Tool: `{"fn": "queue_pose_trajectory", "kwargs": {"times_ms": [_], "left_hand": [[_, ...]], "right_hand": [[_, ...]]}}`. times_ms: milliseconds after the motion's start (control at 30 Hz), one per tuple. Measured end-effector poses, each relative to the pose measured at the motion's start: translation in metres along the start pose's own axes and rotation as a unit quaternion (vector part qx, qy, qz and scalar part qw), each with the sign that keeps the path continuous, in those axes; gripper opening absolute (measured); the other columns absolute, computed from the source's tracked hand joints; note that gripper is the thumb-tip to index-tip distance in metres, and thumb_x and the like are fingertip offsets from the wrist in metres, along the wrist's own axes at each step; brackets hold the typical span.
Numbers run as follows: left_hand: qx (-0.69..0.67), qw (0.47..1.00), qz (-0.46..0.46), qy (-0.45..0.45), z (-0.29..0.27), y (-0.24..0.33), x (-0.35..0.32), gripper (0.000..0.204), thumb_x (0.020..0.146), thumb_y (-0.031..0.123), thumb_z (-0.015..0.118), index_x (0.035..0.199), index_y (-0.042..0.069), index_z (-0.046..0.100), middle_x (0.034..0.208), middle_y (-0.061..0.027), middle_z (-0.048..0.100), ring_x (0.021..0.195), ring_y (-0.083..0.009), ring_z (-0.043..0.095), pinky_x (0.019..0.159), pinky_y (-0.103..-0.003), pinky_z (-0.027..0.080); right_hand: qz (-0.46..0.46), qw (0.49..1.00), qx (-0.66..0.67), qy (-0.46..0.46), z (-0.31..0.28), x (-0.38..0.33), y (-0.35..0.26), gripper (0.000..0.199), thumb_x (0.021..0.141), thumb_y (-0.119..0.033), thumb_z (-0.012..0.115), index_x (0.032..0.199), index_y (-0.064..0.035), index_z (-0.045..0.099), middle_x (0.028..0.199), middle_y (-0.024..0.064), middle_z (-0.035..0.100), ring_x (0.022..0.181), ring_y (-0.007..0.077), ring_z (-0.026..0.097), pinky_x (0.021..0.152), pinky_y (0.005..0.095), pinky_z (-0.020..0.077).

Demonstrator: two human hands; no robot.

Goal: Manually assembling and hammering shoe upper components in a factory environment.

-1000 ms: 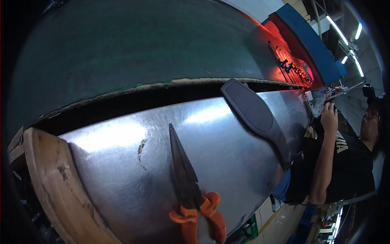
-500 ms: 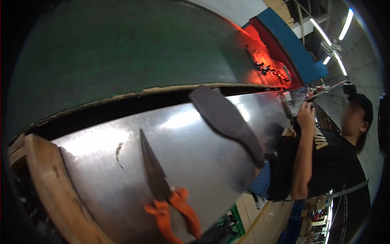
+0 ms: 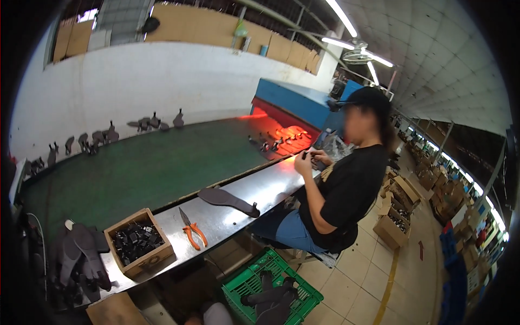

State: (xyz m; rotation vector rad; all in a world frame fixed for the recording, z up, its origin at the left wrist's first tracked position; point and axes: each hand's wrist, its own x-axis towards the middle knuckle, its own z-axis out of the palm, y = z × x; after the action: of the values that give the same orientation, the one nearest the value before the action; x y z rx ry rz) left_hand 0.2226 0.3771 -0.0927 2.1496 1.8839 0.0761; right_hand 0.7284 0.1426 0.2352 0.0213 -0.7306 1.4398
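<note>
Neither of my hands can be made out; a small skin-toned patch at the lower edge is too cut off to identify. Orange-handled pliers (image 3: 192,230) lie on the metal ledge (image 3: 227,225), jaws pointing away. To their right rests a dark grey shoe sole with a heel (image 3: 227,200). Left of the pliers stands a wooden box (image 3: 149,260) holding many small black pieces (image 3: 136,241). A pile of dark soles (image 3: 78,252) lies at the ledge's left end.
Beyond the ledge stretches a green belt (image 3: 162,162), with heeled soles along its far side and under a red-lit blue machine (image 3: 292,100). A co-worker (image 3: 346,184) sits at right, hands around a small dark object. Below, a green crate (image 3: 233,295) holds soles.
My view has lifted and widened, so the pliers and sole look smaller. The wooden box, sole pile and crate's contents now show. The co-worker's two hands are now both visible.
</note>
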Motion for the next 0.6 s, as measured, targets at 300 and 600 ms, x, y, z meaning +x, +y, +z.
{"fn": "queue_pose_trajectory", "kwargs": {"times_ms": [300, 600], "left_hand": [[0.035, 0.991, 0.112, 0.068, -0.101, 0.165, -0.035, 0.032, 0.091, 0.021, 0.055, 0.114, 0.006, 0.072, 0.127, -0.0154, 0.065, 0.110, -0.0343, 0.066, 0.088, -0.048, 0.054], [0.043, 0.978, 0.197, 0.053, -0.077, 0.270, -0.034, 0.032, 0.091, 0.020, 0.054, 0.114, 0.007, 0.072, 0.127, -0.0151, 0.065, 0.110, -0.0342, 0.066, 0.088, -0.048, 0.054]], "right_hand": [[-0.159, 0.980, -0.107, 0.043, 0.072, -0.173, -0.057, 0.030, 0.096, -0.029, 0.055, 0.107, -0.0019, 0.054, 0.099, 0.0102, 0.053, 0.092, 0.0236, 0.047, 0.074, 0.0399, 0.0415], [-0.271, 0.927, -0.200, 0.162, 0.060, -0.286, 0.015, 0.028, 0.095, -0.030, 0.057, 0.101, -0.0035, 0.053, 0.089, 0.0084, 0.052, 0.080, 0.0222, 0.046, 0.066, 0.0387, 0.0395]]}}
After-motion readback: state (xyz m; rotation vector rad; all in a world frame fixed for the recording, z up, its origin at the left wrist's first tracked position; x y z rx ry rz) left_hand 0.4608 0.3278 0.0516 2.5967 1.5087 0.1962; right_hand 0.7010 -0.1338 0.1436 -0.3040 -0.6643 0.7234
